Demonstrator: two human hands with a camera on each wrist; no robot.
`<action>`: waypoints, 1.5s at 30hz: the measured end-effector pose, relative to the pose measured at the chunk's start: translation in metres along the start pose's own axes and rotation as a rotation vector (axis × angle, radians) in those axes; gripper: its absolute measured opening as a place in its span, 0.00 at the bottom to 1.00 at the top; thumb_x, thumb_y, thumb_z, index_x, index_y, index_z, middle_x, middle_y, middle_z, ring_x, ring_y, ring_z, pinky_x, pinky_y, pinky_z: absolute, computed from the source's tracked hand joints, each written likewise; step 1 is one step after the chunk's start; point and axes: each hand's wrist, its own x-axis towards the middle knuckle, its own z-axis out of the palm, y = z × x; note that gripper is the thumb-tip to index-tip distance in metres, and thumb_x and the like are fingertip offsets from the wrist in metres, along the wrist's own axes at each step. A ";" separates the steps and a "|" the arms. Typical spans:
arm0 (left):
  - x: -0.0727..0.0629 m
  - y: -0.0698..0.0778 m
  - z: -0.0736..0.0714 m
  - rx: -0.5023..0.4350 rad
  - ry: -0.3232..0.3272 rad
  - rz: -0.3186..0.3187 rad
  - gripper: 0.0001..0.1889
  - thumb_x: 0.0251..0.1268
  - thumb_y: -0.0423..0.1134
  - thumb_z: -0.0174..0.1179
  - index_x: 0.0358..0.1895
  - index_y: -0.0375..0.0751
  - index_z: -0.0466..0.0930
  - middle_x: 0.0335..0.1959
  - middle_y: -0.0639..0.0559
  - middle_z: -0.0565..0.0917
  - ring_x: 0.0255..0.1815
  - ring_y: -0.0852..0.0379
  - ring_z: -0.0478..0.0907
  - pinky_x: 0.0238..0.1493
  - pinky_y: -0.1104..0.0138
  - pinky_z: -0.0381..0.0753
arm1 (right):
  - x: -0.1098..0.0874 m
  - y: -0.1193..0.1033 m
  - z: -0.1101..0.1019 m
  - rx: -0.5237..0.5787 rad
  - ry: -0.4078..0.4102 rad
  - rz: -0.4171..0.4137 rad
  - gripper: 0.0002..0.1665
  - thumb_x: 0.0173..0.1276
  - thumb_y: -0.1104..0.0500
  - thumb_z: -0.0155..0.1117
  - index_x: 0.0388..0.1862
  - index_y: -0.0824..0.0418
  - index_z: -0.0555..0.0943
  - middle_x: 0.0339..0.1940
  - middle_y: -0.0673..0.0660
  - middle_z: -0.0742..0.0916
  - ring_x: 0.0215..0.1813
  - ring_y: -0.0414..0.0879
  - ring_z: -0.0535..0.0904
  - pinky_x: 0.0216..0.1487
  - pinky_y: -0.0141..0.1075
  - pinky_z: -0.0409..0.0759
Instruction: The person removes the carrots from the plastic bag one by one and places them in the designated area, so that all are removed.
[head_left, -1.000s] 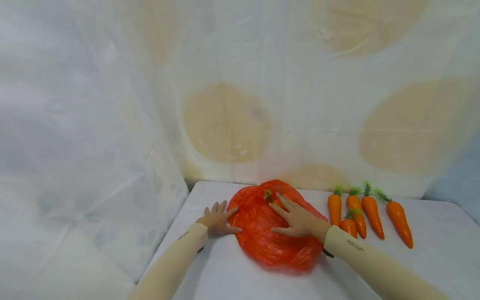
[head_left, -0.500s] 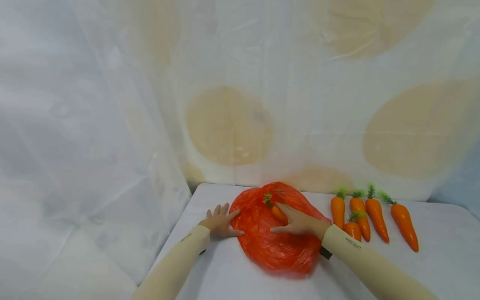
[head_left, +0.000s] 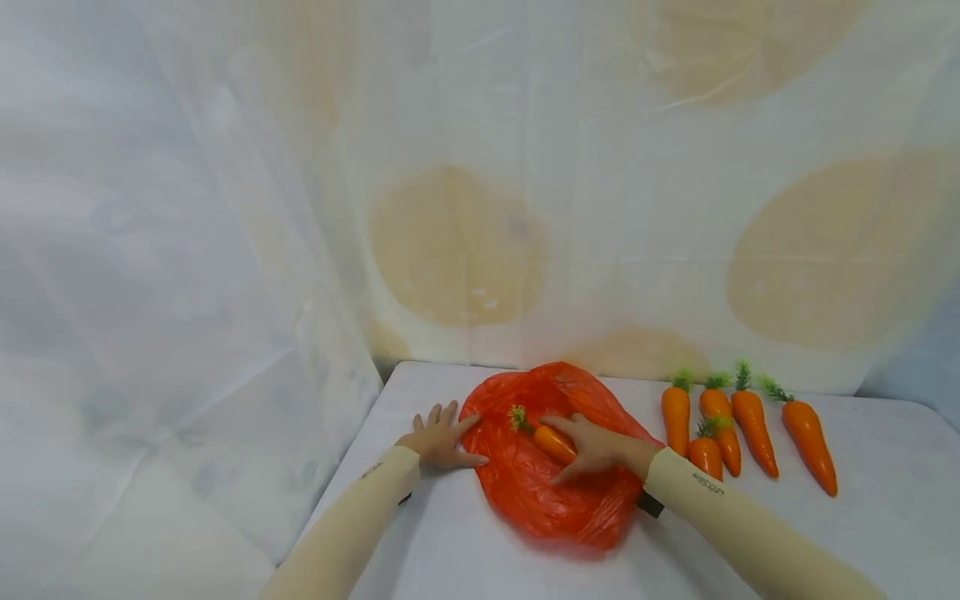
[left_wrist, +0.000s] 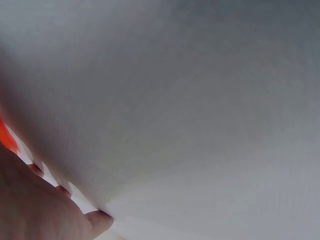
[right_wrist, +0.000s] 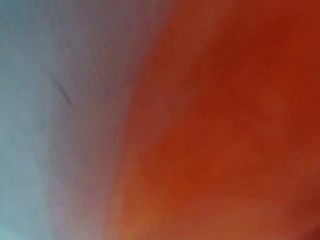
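Observation:
A red plastic bag (head_left: pixel 525 492) lies crumpled on the white table, filling much of the right wrist view as a blur. On it lies an orange carrot (head_left: pixel 553 445) with a yellowish-green leafy top, its tip end hidden by my right hand (head_left: pixel 603 448). My right fingers are spread around the carrot, index fingertip right at its upper side and thumb apart below it. My left hand (head_left: pixel 437 443) rests with spread fingers at the bag's left edge, thumb and index finger over the plastic. In the left wrist view, part of the left hand (left_wrist: pixel 40 215) shows low at the left.
Several orange carrots with green tops, such as the rightmost carrot (head_left: pixel 810 448), lie on the white table (head_left: pixel 885 517) to the right of the bag. A pale curtain (head_left: pixel 622 275) with tan circles hangs behind the table, and white sheeting (head_left: pixel 187 375) hangs at the left.
The carrot on the bag has turned and shifted toward the left front, showing more of its body. My right hand has drawn its fingers around it. The left hand stays at the bag's edge.

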 end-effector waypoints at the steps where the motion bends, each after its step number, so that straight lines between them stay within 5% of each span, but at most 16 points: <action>1: 0.000 0.000 0.000 0.000 -0.004 -0.005 0.50 0.48 0.80 0.56 0.77 0.73 0.51 0.82 0.46 0.46 0.80 0.36 0.42 0.74 0.33 0.42 | -0.001 0.000 0.000 0.003 -0.005 -0.015 0.56 0.51 0.43 0.80 0.76 0.38 0.60 0.66 0.54 0.72 0.65 0.53 0.68 0.56 0.51 0.81; 4: 0.000 0.000 -0.002 -0.002 -0.004 -0.012 0.50 0.47 0.80 0.56 0.77 0.74 0.51 0.82 0.47 0.46 0.80 0.36 0.42 0.75 0.33 0.42 | -0.002 -0.002 -0.001 0.046 -0.018 -0.057 0.51 0.57 0.51 0.78 0.76 0.42 0.61 0.57 0.48 0.76 0.58 0.49 0.70 0.54 0.47 0.82; 8: 0.000 0.000 -0.003 -0.012 0.000 -0.019 0.50 0.46 0.80 0.57 0.77 0.74 0.52 0.82 0.47 0.47 0.80 0.36 0.42 0.74 0.33 0.43 | -0.005 -0.003 -0.003 0.112 -0.014 -0.060 0.47 0.60 0.54 0.75 0.75 0.43 0.63 0.58 0.47 0.76 0.57 0.48 0.70 0.56 0.49 0.81; 16: -0.003 -0.001 -0.003 -0.007 0.002 -0.015 0.50 0.47 0.80 0.56 0.77 0.74 0.53 0.82 0.47 0.47 0.80 0.36 0.43 0.74 0.33 0.44 | -0.013 -0.013 -0.006 0.233 0.005 -0.050 0.44 0.65 0.47 0.70 0.77 0.43 0.61 0.61 0.50 0.75 0.58 0.48 0.70 0.57 0.46 0.79; 22: -0.005 0.000 -0.006 -0.005 0.003 -0.019 0.49 0.48 0.79 0.57 0.76 0.73 0.53 0.82 0.47 0.47 0.80 0.36 0.43 0.75 0.34 0.43 | -0.018 -0.028 -0.015 0.376 -0.008 -0.045 0.44 0.67 0.45 0.67 0.78 0.40 0.58 0.53 0.55 0.77 0.27 0.47 0.72 0.30 0.36 0.78; 25: -0.006 0.000 -0.007 -0.001 0.002 -0.018 0.49 0.49 0.79 0.57 0.77 0.72 0.54 0.82 0.47 0.47 0.80 0.36 0.43 0.75 0.34 0.43 | -0.020 -0.033 -0.020 0.434 0.004 -0.070 0.44 0.67 0.44 0.67 0.77 0.38 0.57 0.42 0.56 0.79 0.21 0.45 0.69 0.26 0.34 0.76; 30: -0.008 0.001 -0.007 -0.004 -0.007 -0.010 0.49 0.49 0.79 0.56 0.77 0.72 0.54 0.82 0.46 0.47 0.80 0.36 0.43 0.75 0.34 0.43 | -0.029 -0.038 -0.033 0.564 0.027 -0.112 0.45 0.67 0.46 0.67 0.78 0.40 0.55 0.27 0.55 0.75 0.19 0.44 0.68 0.22 0.32 0.75; 34: -0.007 0.001 -0.006 -0.013 -0.012 -0.009 0.49 0.48 0.79 0.57 0.77 0.72 0.53 0.82 0.47 0.47 0.80 0.35 0.43 0.74 0.33 0.42 | -0.035 -0.038 -0.044 0.599 0.044 -0.169 0.44 0.70 0.48 0.65 0.78 0.42 0.54 0.28 0.55 0.75 0.18 0.44 0.68 0.20 0.32 0.74; 45: -0.004 -0.001 -0.004 -0.013 -0.012 -0.010 0.50 0.47 0.80 0.57 0.77 0.73 0.53 0.82 0.47 0.46 0.80 0.35 0.42 0.74 0.32 0.43 | -0.058 -0.033 -0.067 0.636 0.105 -0.164 0.45 0.72 0.48 0.62 0.80 0.39 0.49 0.36 0.59 0.75 0.21 0.46 0.68 0.23 0.33 0.73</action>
